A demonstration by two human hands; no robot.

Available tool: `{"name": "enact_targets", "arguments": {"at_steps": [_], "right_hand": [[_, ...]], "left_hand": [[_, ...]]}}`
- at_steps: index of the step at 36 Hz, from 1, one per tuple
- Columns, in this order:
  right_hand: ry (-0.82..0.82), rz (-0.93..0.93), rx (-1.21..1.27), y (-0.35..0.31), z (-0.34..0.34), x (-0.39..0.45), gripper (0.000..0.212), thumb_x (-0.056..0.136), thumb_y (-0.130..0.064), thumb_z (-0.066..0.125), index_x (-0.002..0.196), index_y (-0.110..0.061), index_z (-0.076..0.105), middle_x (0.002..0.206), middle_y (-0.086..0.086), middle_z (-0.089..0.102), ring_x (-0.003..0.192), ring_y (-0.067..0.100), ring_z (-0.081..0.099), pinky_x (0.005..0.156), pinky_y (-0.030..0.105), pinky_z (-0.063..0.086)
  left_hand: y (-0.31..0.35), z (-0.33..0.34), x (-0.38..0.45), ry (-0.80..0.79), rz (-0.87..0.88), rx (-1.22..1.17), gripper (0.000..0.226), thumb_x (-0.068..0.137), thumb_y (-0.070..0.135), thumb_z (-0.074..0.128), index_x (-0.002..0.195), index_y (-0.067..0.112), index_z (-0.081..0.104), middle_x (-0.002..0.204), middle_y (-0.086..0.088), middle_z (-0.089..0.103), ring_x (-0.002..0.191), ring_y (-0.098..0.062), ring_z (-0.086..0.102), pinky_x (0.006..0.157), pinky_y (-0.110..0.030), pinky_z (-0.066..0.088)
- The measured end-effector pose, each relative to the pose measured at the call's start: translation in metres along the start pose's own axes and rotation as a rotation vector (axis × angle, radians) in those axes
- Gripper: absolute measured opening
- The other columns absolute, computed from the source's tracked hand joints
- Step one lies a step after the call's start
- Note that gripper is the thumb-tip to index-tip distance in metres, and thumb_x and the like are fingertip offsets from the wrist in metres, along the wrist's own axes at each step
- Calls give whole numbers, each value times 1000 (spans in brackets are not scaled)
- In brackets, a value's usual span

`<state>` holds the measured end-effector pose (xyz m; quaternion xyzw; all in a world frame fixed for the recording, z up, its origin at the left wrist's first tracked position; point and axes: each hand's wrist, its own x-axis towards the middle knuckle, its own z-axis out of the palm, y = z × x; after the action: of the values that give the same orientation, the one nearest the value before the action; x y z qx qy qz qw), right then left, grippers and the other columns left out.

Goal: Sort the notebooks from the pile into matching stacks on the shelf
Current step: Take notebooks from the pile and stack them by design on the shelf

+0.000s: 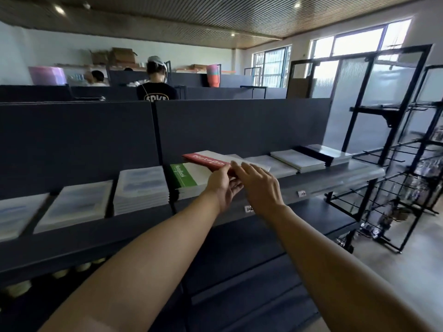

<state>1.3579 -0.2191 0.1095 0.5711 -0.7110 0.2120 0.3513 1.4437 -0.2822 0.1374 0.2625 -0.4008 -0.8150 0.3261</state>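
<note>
A red-banded notebook (206, 159) is lifted at an angle above the shelf (335, 174). My left hand (221, 185) grips its near edge from below, thumb on top. My right hand (257, 185) lies over the same edge with fingers straight, touching the cover. Directly left of my hands sits a stack of green-banded notebooks (185, 177). To the right, flat stacks of pale notebooks (297, 160) line the shelf, and a black-spined stack (328, 153) is the farthest.
More pale notebook stacks (141, 188) fill the shelf section to the left. A dark back panel (239, 128) rises behind the shelf. Black wire display racks (395, 164) stand at the right. A person in a black shirt (157, 87) stands beyond the panel.
</note>
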Motion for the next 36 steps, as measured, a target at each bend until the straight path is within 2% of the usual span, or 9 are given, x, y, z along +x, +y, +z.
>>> {"name": "enact_targets", "arguments": {"at_steps": [5, 7, 10, 15, 18, 22, 27, 32, 36], "right_hand": [[-248, -21, 128, 7, 13, 19, 56, 93, -22, 57, 145, -18, 37, 146, 4, 43, 131, 25, 44, 98, 42, 45], [-278, -13, 171, 12, 15, 27, 52, 96, -43, 49, 143, -25, 38, 144, -2, 44, 128, 22, 47, 94, 39, 44], [-341, 138, 226, 27, 23, 40, 52, 96, -53, 40, 141, -27, 40, 140, 0, 50, 119, 24, 53, 83, 36, 44], [-387, 511, 310, 66, 53, 57, 55, 101, -45, 34, 151, -25, 20, 143, 10, 46, 122, 31, 51, 88, 39, 43], [-392, 750, 603, 87, 73, 61, 71, 98, -34, 48, 153, -23, 5, 136, 11, 49, 118, 30, 52, 93, 44, 45], [-284, 979, 929, 109, 89, 62, 67, 88, -16, 65, 144, -18, 29, 128, 13, 52, 112, 29, 55, 90, 42, 49], [-156, 994, 1005, 133, 86, 71, 36, 85, -3, 65, 118, -4, 50, 106, 6, 59, 86, 18, 56, 53, 16, 41], [-156, 920, 968, 157, 91, 81, 18, 91, -21, 63, 103, -11, 53, 107, 10, 65, 81, 19, 58, 62, 27, 47], [-294, 875, 983, 169, 94, 93, 29, 98, -28, 50, 117, -7, 53, 107, 11, 61, 77, 16, 54, 60, 28, 42]], "left_hand": [[10, -6, 35, 52, 53, 63, 20, 99, 16, 44, 99, 6, 62, 87, -11, 64, 74, -22, 61, 60, -32, 49], [14, -12, 51, 87, 92, 158, 18, 98, 15, 45, 90, 10, 61, 80, -8, 63, 68, -20, 59, 56, -28, 46], [20, -20, 71, 52, 124, 218, 20, 98, 12, 45, 113, 7, 58, 86, -8, 64, 72, -19, 61, 61, -27, 50], [22, -22, 89, -72, 118, 369, 18, 98, 10, 49, 114, 13, 56, 91, -4, 67, 76, -15, 64, 53, -22, 52], [15, -21, 101, -78, 96, 477, 21, 99, 13, 50, 118, 12, 58, 103, -4, 69, 84, -15, 65, 65, -27, 53], [5, -10, 114, -92, 118, 589, 23, 99, 15, 50, 122, 14, 55, 117, -4, 65, 97, -16, 61, 79, -29, 47], [-6, 10, 127, -15, 161, 542, 32, 101, 15, 47, 132, 8, 50, 122, -8, 61, 108, -23, 59, 87, -33, 48], [-9, 32, 146, 124, 255, 592, 35, 102, 22, 44, 137, 16, 44, 129, -7, 58, 108, -22, 58, 88, -35, 49], [-8, 41, 160, 277, 271, 594, 42, 100, 20, 48, 139, 17, 35, 132, -9, 53, 113, -27, 57, 92, -44, 50]]}}
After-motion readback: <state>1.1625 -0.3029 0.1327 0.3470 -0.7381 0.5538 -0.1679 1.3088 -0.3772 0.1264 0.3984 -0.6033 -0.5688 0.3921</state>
